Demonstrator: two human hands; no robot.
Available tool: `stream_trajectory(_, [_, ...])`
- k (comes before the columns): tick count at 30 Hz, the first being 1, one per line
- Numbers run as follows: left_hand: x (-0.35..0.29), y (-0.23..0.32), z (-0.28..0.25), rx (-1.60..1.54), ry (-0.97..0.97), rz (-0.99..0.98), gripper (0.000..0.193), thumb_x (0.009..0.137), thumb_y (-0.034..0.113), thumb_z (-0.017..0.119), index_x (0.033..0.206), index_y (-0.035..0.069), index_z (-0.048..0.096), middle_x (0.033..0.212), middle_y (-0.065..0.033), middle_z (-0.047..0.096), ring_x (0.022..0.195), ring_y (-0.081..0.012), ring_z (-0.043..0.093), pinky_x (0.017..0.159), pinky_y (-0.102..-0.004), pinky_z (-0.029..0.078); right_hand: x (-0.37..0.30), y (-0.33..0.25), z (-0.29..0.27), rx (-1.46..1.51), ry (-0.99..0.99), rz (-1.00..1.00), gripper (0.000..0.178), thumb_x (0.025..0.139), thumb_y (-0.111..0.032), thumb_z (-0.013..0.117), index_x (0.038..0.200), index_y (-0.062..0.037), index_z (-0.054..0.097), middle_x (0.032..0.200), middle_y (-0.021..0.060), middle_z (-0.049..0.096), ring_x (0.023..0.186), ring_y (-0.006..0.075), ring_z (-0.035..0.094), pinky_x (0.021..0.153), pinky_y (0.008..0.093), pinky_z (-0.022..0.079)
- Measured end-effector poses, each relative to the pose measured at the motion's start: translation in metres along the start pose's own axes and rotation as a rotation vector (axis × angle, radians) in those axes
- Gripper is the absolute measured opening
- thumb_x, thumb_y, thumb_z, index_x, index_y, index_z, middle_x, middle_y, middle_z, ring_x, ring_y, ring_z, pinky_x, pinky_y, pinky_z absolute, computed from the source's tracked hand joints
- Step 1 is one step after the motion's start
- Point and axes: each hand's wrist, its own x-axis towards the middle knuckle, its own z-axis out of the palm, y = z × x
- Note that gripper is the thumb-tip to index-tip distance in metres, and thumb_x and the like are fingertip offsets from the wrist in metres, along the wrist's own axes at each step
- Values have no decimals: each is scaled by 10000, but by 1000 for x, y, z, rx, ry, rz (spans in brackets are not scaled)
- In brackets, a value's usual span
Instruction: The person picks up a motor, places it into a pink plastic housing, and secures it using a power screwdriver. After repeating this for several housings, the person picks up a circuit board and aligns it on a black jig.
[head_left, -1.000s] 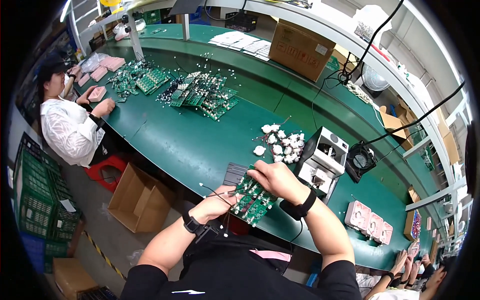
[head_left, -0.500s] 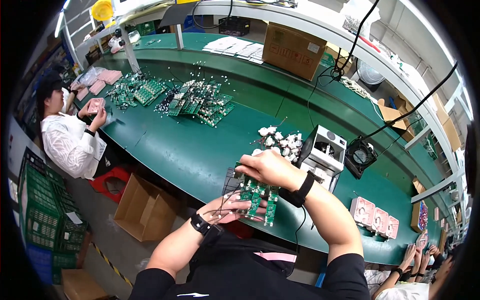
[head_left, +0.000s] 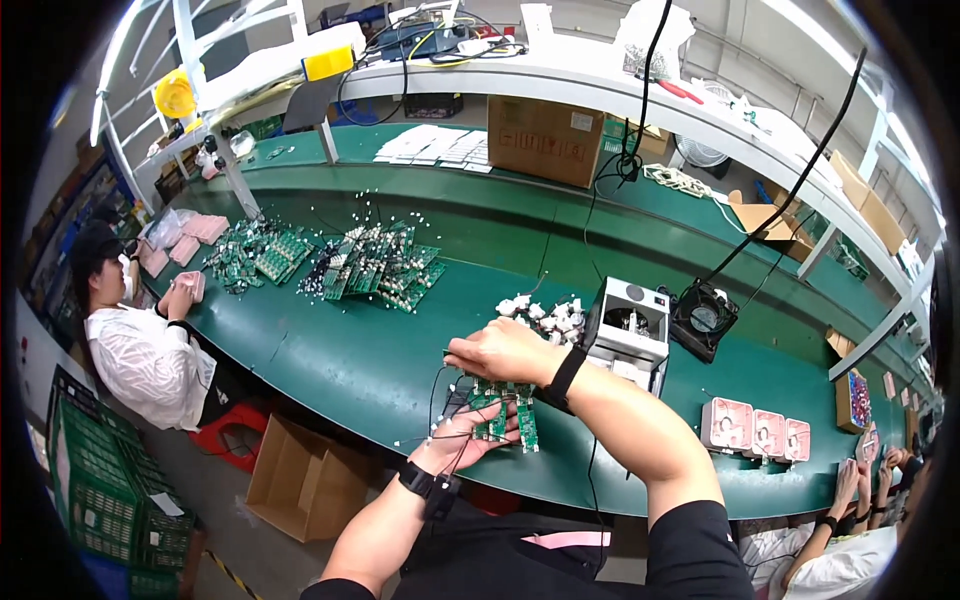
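Observation:
A panel of green circuit boards point(head_left: 497, 425) with thin dark wires rests in my left hand point(head_left: 455, 438), whose fingers are under and around its near side. Several wires with small white connectors trail past my left wrist. Over the far edge of the panel, my right hand point(head_left: 505, 350) is closed in a pinch. A thin dark wire point(head_left: 434, 392) curves down from close to its fingertips; the exact grip is partly hidden. Beyond my right hand lies a pile of white parts point(head_left: 545, 318), beside a white-and-grey machine point(head_left: 632, 325).
Heaps of green circuit boards point(head_left: 380, 265) lie on the green table point(head_left: 330, 350) to the left. Pink square housings point(head_left: 727, 424) stand in a row at right, near a black fan point(head_left: 705, 315). A co-worker point(head_left: 140, 330) sits at far left. An open carton point(head_left: 305, 480) stands on the floor.
The view has tilted up and shifted. My right hand's fingertips have moved left, off the panel's top edge, while my left hand keeps supporting the boards. The co-worker's hands have drawn closer around a pink housing.

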Motion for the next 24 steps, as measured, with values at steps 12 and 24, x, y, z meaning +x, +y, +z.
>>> stream_trajectory(12, [16,3,2,-56,53,-1,234,1018,162,568,1199,15,592,1190,-143,652,1134,-303,636,986,-468,534,-5,15,7,-54,219,64,267,946,-253,658,782,-79,541,573,97,567,517,328,594,462,432,466])
stream_trajectory(24, [22,4,-13,68,222,104,183,986,140,609,1112,9,631,1003,-131,680,990,-278,673,920,-415,566,14,-24,17,-94,224,74,254,960,-255,633,822,-68,531,623,122,589,536,338,606,466,439,465])
